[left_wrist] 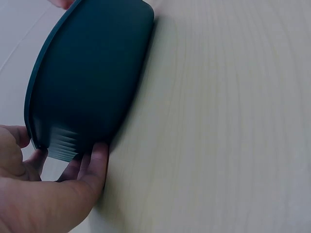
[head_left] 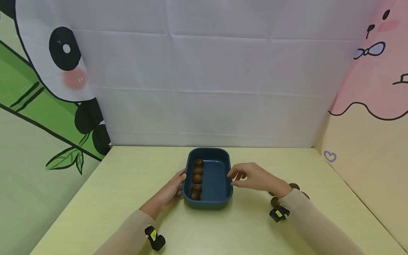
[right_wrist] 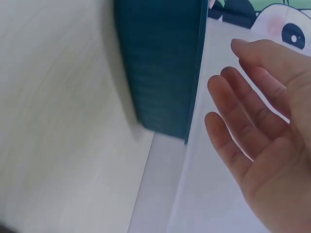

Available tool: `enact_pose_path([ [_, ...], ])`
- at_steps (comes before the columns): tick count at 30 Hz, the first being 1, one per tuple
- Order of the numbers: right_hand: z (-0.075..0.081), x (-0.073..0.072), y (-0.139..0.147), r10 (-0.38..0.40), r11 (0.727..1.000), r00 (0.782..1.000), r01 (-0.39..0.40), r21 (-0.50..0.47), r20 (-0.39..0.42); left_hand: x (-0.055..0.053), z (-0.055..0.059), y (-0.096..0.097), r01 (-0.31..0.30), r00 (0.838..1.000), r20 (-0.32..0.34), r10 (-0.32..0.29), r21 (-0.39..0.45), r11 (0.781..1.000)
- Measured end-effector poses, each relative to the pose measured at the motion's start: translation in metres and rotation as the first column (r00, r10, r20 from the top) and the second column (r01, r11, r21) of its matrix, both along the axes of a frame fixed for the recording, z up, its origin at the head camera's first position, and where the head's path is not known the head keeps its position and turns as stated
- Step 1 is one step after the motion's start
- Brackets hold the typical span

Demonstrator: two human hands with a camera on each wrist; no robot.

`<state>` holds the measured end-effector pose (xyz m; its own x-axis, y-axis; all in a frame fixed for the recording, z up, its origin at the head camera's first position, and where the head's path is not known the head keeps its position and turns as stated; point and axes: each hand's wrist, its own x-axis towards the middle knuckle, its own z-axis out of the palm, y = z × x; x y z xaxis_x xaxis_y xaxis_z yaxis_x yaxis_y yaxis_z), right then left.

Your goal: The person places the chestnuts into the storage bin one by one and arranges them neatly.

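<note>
A dark blue rectangular box point(head_left: 217, 184) with rounded corners stands on the table. Several round brown objects point(head_left: 197, 179), shiny and like nuts or balls, line its left inner side; their exact kind is unclear. My left hand point(head_left: 170, 191) holds the box by its left wall; in the left wrist view its thumb and fingertips point(left_wrist: 99, 153) meet the wall and rim. My right hand point(head_left: 251, 176) hovers at the box's right rim with loosely bent fingers. The right wrist view shows that hand point(right_wrist: 267, 131) with nothing in it, beside the box's outer wall point(right_wrist: 160, 73).
More brown round objects point(head_left: 275, 202) lie on the pale table point(head_left: 248, 230), partly hidden under my right forearm. A white cloth backdrop point(head_left: 220, 88) rises behind the table. Printed cartoon panels flank both sides. Each wrist carries a small black camera point(head_left: 155, 239).
</note>
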<state>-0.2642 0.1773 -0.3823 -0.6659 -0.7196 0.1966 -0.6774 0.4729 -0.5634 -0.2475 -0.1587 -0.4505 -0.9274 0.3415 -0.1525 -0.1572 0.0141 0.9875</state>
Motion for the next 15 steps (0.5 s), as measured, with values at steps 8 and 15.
enact_pose_path([
  [8, -0.002, -0.004, 0.053, -0.122, 0.990, 0.992, 0.122, 0.071, 0.008, 0.000, 0.000, -0.001, 0.043, 0.999, -0.013, -0.043, 0.000, 0.999],
  [15, -0.010, -0.003, 0.090, -0.219, 0.969, 0.975, 0.214, 0.119, 0.026, -0.001, 0.001, 0.000, 0.033, 0.999, -0.015, -0.033, 0.004, 0.999],
])
